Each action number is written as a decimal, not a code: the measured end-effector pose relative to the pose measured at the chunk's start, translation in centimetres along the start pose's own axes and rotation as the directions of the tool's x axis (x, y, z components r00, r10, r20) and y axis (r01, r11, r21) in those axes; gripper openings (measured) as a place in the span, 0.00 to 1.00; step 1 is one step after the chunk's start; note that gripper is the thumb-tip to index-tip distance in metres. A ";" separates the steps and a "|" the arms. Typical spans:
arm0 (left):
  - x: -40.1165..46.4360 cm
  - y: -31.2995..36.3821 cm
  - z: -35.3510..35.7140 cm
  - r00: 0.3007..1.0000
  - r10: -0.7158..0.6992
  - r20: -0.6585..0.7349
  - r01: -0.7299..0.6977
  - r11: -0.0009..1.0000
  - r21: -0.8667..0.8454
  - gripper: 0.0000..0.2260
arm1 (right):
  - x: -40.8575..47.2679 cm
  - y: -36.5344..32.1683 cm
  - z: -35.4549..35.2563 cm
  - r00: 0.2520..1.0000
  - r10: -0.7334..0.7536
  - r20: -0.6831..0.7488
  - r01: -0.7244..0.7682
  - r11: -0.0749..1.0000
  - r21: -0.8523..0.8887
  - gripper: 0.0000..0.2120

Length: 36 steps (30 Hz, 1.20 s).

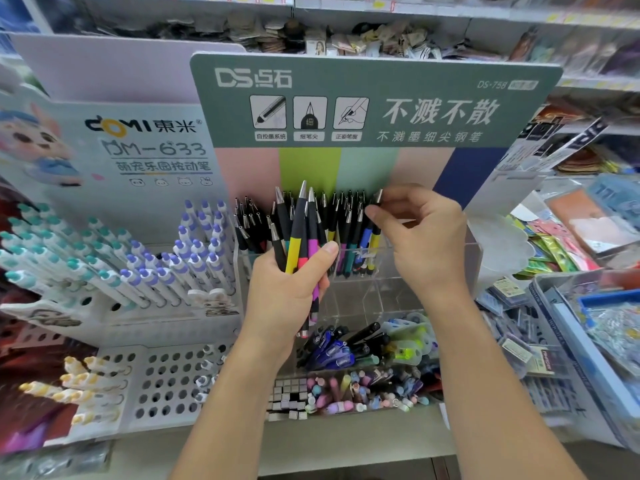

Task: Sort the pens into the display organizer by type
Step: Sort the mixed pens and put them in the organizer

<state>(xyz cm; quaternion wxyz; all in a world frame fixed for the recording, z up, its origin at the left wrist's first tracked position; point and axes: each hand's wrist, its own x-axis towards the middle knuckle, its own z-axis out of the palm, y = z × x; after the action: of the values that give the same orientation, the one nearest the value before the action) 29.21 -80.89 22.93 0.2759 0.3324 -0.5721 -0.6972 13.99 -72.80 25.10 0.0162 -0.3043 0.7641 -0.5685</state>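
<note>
- Nearest, a grey shelf (346, 441) carries low trays of mixed pens (332, 348) and erasers.
- Above them, the left hand (291, 289) grips a bundle of pens (301, 233), tips upward.
- Just right, the right hand (419, 237) pinches the tip of a yellow-banded pen (375, 233) standing in the clear display organizer (471, 258).
- Behind rises a green header card (374, 98); white pens (194, 251) stand left.
</note>
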 end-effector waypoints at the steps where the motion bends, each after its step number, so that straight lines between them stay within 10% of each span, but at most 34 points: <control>1: 0.0 0.1 0.0 1.000 0.004 0.003 -0.004 1.000 0.011 0.15 | -0.1 0.1 0.1 1.000 -0.004 0.001 0.004 1.000 -0.013 0.06; 12: 0.1 0.0 0.7 0.999 0.039 0.036 -0.041 0.999 0.034 0.19 | -1.3 -0.8 -0.4 0.998 0.015 0.068 -0.007 0.993 -0.114 0.03; 20: 0.2 -0.2 1.3 0.996 0.034 0.082 -0.041 0.996 0.083 0.15 | -3.6 -2.9 0.7 0.919 0.315 0.237 -0.383 0.857 0.344 0.03; 27: 0.0 0.0 1.5 0.991 0.060 0.121 -0.078 0.986 0.151 0.13 | -4.1 -2.7 0.5 0.871 0.379 0.314 -0.471 0.827 0.309 0.02; 32: -0.4 0.5 1.9 0.995 0.007 0.101 -0.009 1.000 0.025 0.21 | -3.9 -3.2 -0.3 0.879 0.424 0.219 -0.467 0.672 0.575 0.02; 36: -0.1 0.4 1.1 0.997 -0.032 0.076 0.032 0.999 0.011 0.18 | -2.2 -2.9 -2.7 0.950 0.262 -0.169 -0.132 0.829 0.543 0.04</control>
<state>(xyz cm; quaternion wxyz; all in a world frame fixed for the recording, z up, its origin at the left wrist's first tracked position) 28.43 -80.26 23.44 0.2409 0.3159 -0.5805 -0.7108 16.04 -69.88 27.90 0.0666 -0.1371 0.6033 -0.7828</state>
